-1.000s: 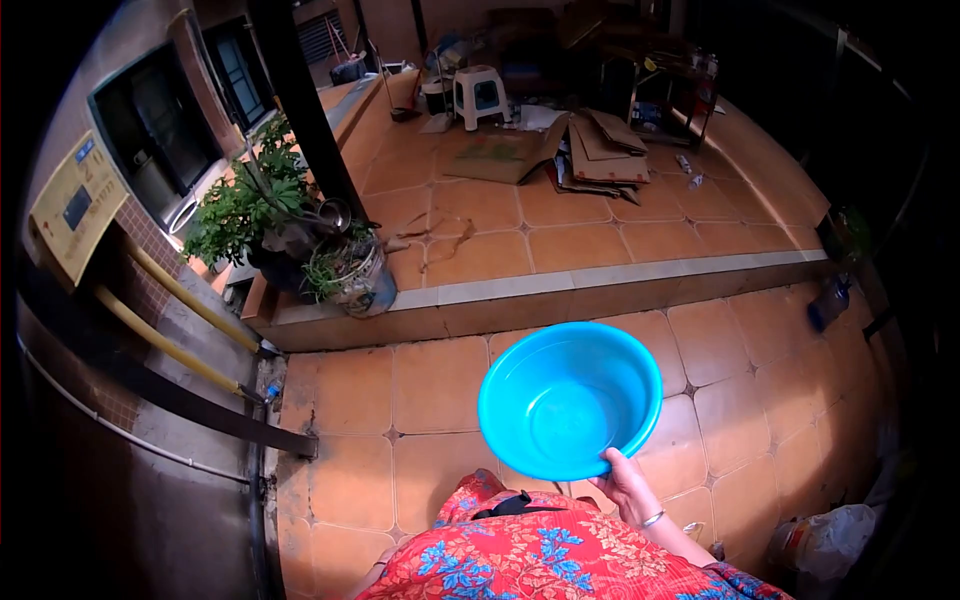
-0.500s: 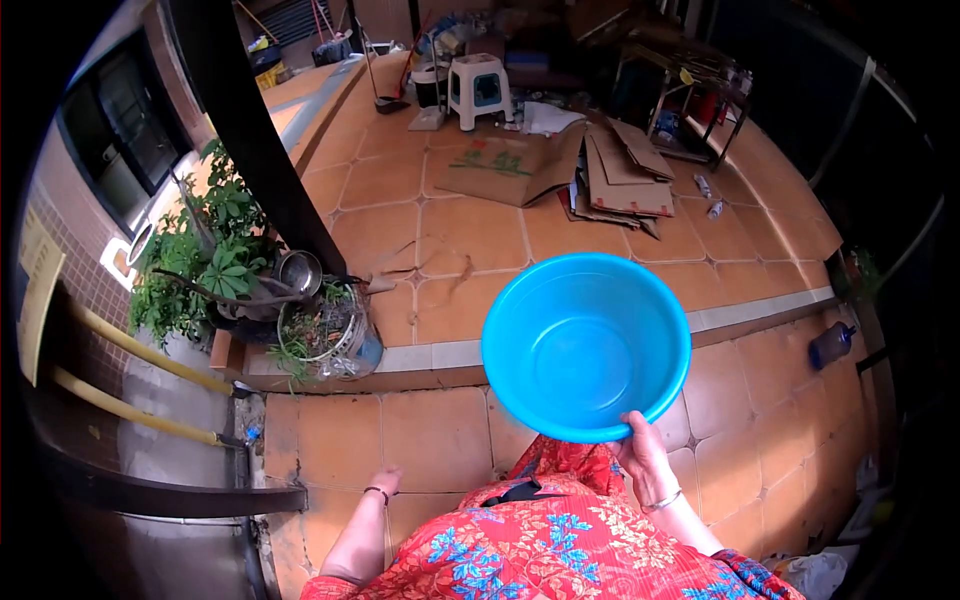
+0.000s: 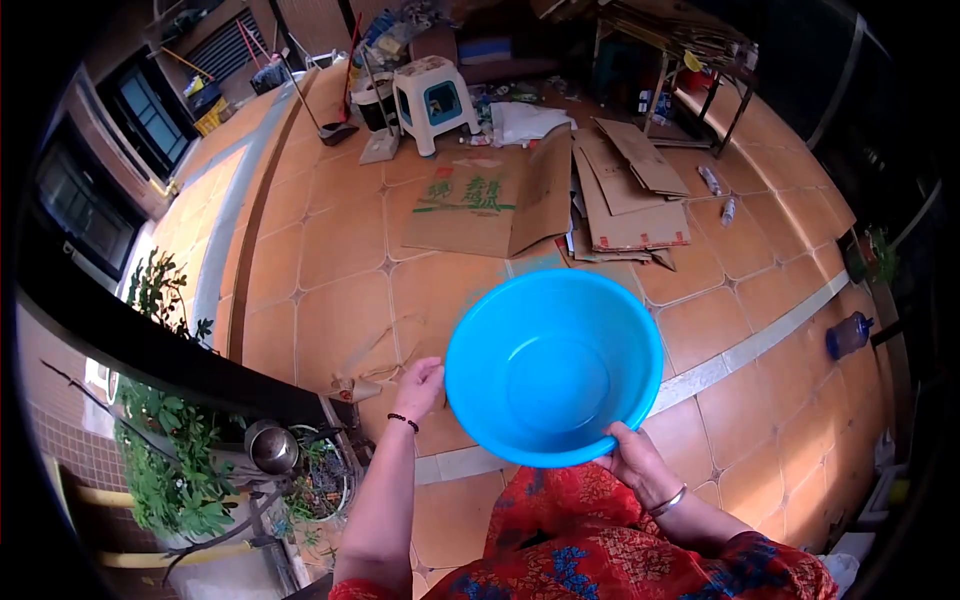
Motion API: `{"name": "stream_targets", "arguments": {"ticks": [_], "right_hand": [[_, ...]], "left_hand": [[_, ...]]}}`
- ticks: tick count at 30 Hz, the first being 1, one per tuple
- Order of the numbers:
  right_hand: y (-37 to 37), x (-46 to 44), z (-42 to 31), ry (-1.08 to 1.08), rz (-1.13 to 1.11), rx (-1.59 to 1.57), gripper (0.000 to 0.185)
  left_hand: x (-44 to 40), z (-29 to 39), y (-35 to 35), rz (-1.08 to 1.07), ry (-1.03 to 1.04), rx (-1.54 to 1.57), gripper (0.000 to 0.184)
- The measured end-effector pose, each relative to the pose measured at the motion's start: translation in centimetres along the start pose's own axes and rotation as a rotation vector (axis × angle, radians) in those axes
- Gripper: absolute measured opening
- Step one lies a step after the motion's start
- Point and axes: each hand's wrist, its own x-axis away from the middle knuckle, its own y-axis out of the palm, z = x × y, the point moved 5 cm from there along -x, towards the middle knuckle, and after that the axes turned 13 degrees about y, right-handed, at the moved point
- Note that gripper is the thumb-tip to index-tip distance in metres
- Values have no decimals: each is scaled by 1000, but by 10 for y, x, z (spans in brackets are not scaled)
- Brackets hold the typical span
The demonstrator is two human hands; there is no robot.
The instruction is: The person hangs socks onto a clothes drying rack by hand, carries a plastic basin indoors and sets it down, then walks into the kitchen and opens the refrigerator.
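Note:
A round blue plastic basin is in front of me, with nothing in it. My right hand is closed on its near right rim, the thumb lying over the edge. Beside the basin's left rim is my left hand, which is loosely curled with nothing visible in it. Whether its fingertips touch the rim I cannot tell. A dark beaded bracelet circles the left wrist, and a silver bangle the right.
A low step edge crosses the tiled floor. Beyond it lie flattened cardboard, a white stool and a dustpan. A dark post and a potted plant stand left. A plastic jug lies at right.
My left hand has risen from low at my side to beside the basin's left rim. I am nearer the step and cardboard, and the view has turned. My right hand still holds the basin.

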Motion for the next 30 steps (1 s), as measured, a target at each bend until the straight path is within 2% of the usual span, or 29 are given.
{"name": "stream_targets", "arguments": {"ticks": [3, 5, 8, 9, 11, 13, 14, 18, 22, 25, 27, 28, 30], "right_hand": [[19, -13, -46, 153, 19, -72, 30], [30, -12, -73, 168, 54, -100, 35], [44, -4, -107, 223, 199, 169, 41], [49, -2, -117, 217, 205, 159, 41], [64, 0, -136, 301, 162, 370, 40], [88, 6, -155, 282, 174, 402, 39], [101, 9, -163, 253, 105, 390, 38], [171, 43, -213, 178, 8, 451, 37], [205, 44, -236, 153, 3, 544, 38], [231, 65, -262, 166, 98, 589, 41], [234, 63, -275, 182, 164, 452, 39], [227, 50, -278, 121, 93, 343, 37], [222, 48, -294, 64, 128, 228, 37]], "left_hand": [[-48, 32, 3, 209, -73, -31, 46], [-54, 42, 21, -3, -95, -50, 49], [-30, 41, 28, 105, -290, 256, 47], [-22, 49, 29, 122, -343, 414, 47], [-10, 66, 28, 176, -404, 586, 45], [-4, 84, 20, 186, -409, 532, 49], [-3, 90, 16, 194, -417, 474, 53], [-10, 114, -10, 339, -362, 399, 46], [-40, 148, -35, 310, -347, 410, 47], [-71, 163, -51, 309, -299, 376, 43], [-105, 203, -43, 272, -164, 413, 35], [-120, 217, -39, 267, -163, 413, 35], [-152, 250, -24, 94, 13, 219, 43]]}}
